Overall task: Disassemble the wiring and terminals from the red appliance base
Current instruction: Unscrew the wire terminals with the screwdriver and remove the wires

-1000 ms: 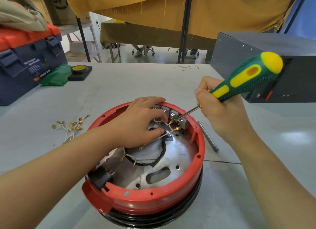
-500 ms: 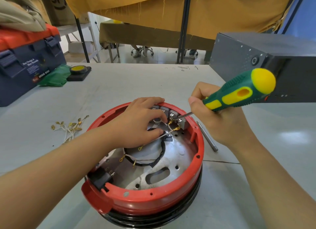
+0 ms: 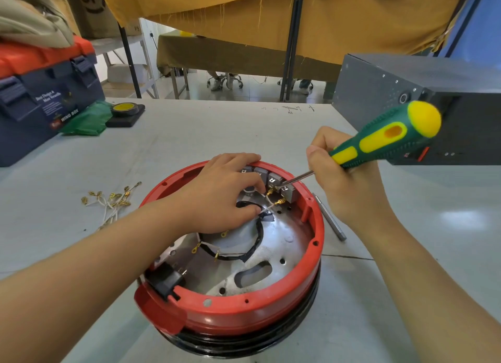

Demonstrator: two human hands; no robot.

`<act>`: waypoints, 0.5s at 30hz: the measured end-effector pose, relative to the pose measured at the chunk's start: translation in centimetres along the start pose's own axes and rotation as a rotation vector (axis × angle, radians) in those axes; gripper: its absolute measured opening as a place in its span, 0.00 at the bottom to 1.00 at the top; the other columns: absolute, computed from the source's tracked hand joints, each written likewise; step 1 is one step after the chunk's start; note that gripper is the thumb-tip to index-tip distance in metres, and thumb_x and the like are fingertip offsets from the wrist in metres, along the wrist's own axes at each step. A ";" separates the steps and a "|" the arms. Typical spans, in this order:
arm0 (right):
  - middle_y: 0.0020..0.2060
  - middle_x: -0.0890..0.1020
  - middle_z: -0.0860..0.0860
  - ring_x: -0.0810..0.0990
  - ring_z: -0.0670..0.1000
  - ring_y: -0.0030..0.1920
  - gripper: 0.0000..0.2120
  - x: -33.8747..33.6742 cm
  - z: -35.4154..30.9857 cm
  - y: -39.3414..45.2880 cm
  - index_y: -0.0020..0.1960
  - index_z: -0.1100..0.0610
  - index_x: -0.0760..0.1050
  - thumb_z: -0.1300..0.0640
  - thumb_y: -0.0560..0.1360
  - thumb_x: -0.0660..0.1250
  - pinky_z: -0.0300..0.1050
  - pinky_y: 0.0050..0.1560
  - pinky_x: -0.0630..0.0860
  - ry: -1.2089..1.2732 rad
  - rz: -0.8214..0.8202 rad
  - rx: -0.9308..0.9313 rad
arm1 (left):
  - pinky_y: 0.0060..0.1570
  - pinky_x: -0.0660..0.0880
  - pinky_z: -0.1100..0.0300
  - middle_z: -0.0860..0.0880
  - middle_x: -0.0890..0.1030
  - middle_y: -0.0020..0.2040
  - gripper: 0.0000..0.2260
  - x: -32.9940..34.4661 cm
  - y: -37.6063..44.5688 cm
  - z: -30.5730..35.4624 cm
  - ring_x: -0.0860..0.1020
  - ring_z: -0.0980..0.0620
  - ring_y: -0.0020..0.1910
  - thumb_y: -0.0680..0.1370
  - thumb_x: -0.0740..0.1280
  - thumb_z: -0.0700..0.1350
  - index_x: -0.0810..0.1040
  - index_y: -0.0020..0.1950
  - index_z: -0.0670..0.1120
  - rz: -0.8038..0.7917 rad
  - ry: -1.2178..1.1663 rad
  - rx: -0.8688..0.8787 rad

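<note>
The round red appliance base (image 3: pixel 271 305) lies open side up on the grey table. Grey switch blocks (image 3: pixel 273 179) line its far inner wall, with gold terminals (image 3: pixel 276 197) and a white wire below them. My left hand (image 3: pixel 217 194) rests inside the base and pinches that white wire (image 3: pixel 264 210) between thumb and finger. My right hand (image 3: pixel 344 186) grips a green and yellow screwdriver (image 3: pixel 387 137); its tip sits at the terminals by the rightmost blocks. A black cable (image 3: pixel 254 246) curves across the metal plate inside.
A pile of removed white wires with gold terminals (image 3: pixel 111 202) lies left of the base. A metal rod (image 3: pixel 329 217) lies to its right. A dark grey box (image 3: pixel 423 96) stands at the right, a blue and red toolbox (image 3: pixel 40 96) at the left, with tape (image 3: pixel 126 110) beside it.
The screwdriver handle has dropped lower and swung slightly left, with the tip staying at the terminals. My left hand has kept its place.
</note>
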State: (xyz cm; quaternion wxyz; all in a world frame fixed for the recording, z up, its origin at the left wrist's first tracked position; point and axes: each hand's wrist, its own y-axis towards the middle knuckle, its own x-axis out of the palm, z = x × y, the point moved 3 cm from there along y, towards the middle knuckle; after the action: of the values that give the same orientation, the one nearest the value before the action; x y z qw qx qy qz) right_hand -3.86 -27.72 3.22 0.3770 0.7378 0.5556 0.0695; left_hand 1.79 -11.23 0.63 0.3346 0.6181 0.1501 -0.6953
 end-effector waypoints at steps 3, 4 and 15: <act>0.22 0.64 0.44 0.63 0.43 0.24 0.12 -0.1 0.4 0.2 0.30 0.58 0.62 0.60 0.71 0.59 0.31 0.26 0.60 0.076 0.061 0.056 | 0.70 0.50 0.59 0.53 0.57 0.76 0.13 0.0 0.0 0.1 0.54 0.53 0.73 0.75 0.66 0.53 0.75 0.59 0.55 0.006 0.001 -0.003; 0.22 0.64 0.45 0.62 0.43 0.24 0.12 0.0 0.4 0.2 0.30 0.60 0.62 0.60 0.70 0.59 0.31 0.26 0.60 0.075 0.067 0.060 | 0.70 0.50 0.59 0.53 0.58 0.75 0.13 0.0 0.0 0.1 0.54 0.53 0.73 0.75 0.66 0.53 0.75 0.59 0.55 0.007 0.002 -0.004; 0.24 0.61 0.48 0.59 0.46 0.25 0.11 -0.2 1.8 0.7 0.28 0.56 0.58 0.58 0.65 0.59 0.37 0.27 0.58 0.230 0.133 0.221 | 0.69 0.51 0.59 0.53 0.58 0.75 0.14 0.0 0.0 0.2 0.55 0.52 0.72 0.75 0.65 0.53 0.75 0.60 0.56 0.017 0.026 -0.005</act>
State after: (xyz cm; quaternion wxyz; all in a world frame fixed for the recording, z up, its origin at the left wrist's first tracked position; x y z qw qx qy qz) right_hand -2.46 -28.79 2.50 0.2222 0.7970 0.5494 0.1166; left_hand 1.68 -11.34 0.63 0.3399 0.6277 0.1509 -0.6839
